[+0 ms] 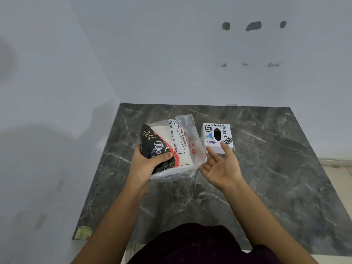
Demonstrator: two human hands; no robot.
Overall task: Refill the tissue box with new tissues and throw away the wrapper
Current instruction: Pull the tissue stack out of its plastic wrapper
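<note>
A pack of white tissues in a clear plastic wrapper, printed black and red on its left end, is held tilted above the dark marble table. My left hand grips its near left corner, thumb on top. My right hand is beside the wrapper's right end, palm up, fingers spread, holding nothing. Just beyond its fingertips stands a small white cube tissue box with stickers and an oval hole in its top; nothing shows in the hole.
The table stands in a corner, with pale walls to the left and behind. A yellowish sticker marks the table's near left corner. A strip of pale floor shows at the right.
</note>
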